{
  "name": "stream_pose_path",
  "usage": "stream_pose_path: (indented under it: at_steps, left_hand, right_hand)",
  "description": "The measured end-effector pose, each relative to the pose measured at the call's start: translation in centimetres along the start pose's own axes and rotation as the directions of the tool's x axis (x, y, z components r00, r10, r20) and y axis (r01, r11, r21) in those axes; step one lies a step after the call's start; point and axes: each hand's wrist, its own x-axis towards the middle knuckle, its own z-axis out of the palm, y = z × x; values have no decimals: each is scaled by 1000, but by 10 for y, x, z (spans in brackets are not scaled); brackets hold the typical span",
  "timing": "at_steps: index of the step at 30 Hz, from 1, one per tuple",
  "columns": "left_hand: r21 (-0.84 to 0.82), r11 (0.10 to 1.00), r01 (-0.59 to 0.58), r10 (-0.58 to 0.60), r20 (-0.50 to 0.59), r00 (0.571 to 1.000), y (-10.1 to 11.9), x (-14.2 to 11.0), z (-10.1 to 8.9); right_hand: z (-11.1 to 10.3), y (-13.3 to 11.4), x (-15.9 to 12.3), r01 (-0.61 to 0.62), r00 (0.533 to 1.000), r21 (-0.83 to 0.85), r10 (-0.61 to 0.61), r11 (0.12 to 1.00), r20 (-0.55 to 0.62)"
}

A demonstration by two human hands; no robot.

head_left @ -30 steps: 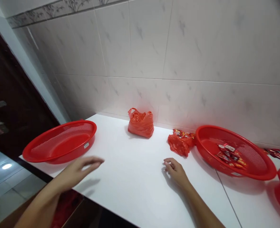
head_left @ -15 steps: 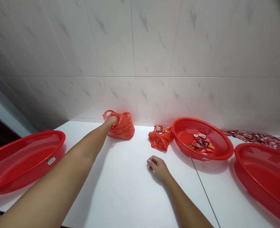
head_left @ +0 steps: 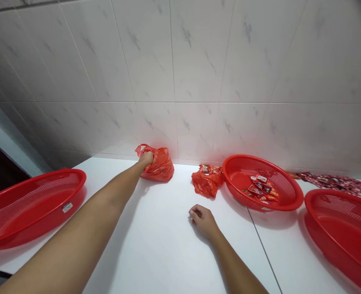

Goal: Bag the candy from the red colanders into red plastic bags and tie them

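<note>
My left arm reaches far across the white table, and my left hand [head_left: 146,158] is closed on the top of a red plastic bag [head_left: 159,165] that stands against the tiled wall. My right hand [head_left: 202,217] rests on the table near its middle with the fingers curled in and nothing visible in them. A second, crumpled red bag [head_left: 206,182] with small printed packets [head_left: 207,168] on it lies just beyond my right hand.
A red mesh basket [head_left: 278,202] holding several small packets sits at the right. An empty red basket [head_left: 79,179] stands at the left table edge, another red basket [head_left: 315,204] at the far right. Dark red wrappers [head_left: 336,181] lie along the wall.
My left hand went from hovering open near the table's front to reaching the red bag and closing on its top. My right hand stayed on the table.
</note>
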Motion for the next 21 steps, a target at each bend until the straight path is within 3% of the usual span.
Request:
stream_pose_path:
  at_steps: [4,8,11,13,16,19,21]
  left_hand:
    - [-3,1000,17,-17,-212,977,23,13,-14]
    - [-65,993,-97,56,-464,884,64,41,-53]
    - [-128,970,-205,108,-530,841,84,30,-63]
    - [-181,948,-263,146,-488,861,83,-6,-48]
    - [-288,907,-307,216,-307,927,59,-96,1]
    - [-391,888,-242,227,-87,970,26,-194,53]
    - [-441,880,-174,201,13,980,9,-239,74]
  right_hand:
    - [-5,-1,2,-21,1000,79,21,997,0]
    - [-5,1,5,-43,999,92,41,995,20]
    - [-3,3,6,-55,998,154,55,986,5]
    - [-4,1,6,-58,998,252,65,966,-20]
    - [-12,-5,6,-113,992,486,122,867,12]
    - [-25,-12,4,-174,985,649,128,740,118]
    - [-34,-15,3,-158,987,596,131,787,89]
